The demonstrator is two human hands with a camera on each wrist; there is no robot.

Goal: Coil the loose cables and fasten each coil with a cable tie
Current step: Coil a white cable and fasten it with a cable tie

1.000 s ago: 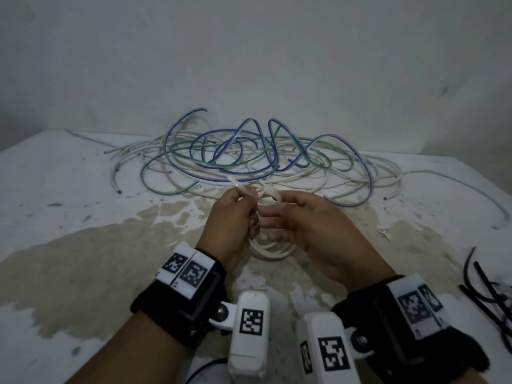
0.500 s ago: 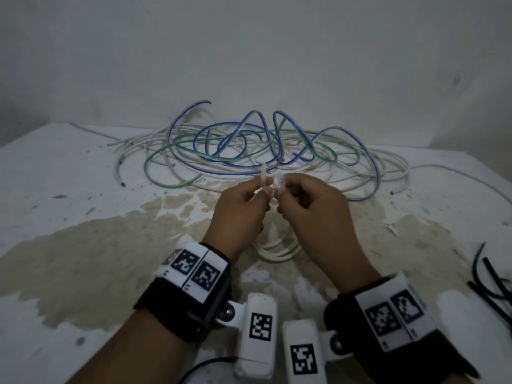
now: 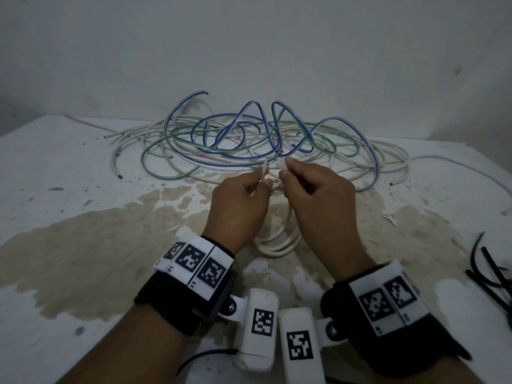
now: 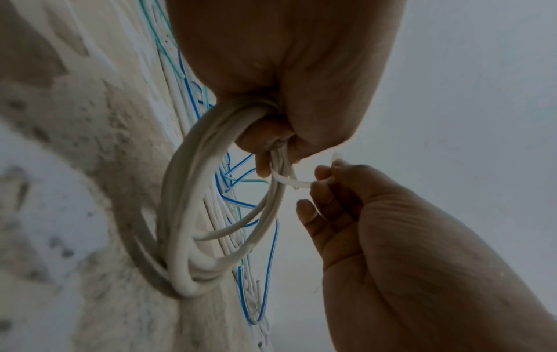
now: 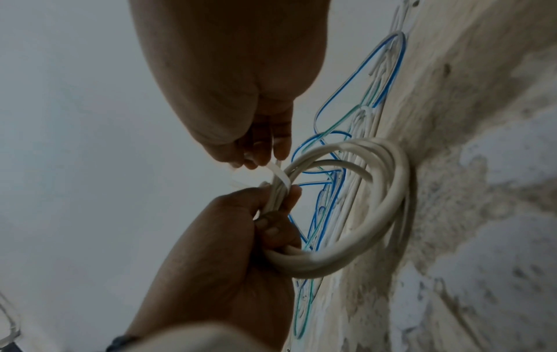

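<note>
Our left hand (image 3: pixel 238 206) fingers clamped on the white cable coil (image 4: pixel 193 214), our right hand (image 3: pixel 318 200) fingers pinching the cable tie (image 4: pixel 294 182), loose cables (image 3: pixel 249 139) at twelve o'clock on the surface (image 3: pixel 69 176)

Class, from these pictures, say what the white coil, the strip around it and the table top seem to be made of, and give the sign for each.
White coil: probably wire in a smooth plastic sheath; round, matte, bends in even loops.
Cable tie: likely nylon; a thin, flat, slightly translucent strip that curves without creasing.
Table top: seemingly painted white over a harder base; tan, rough patches show where the coat has worn away.
</note>
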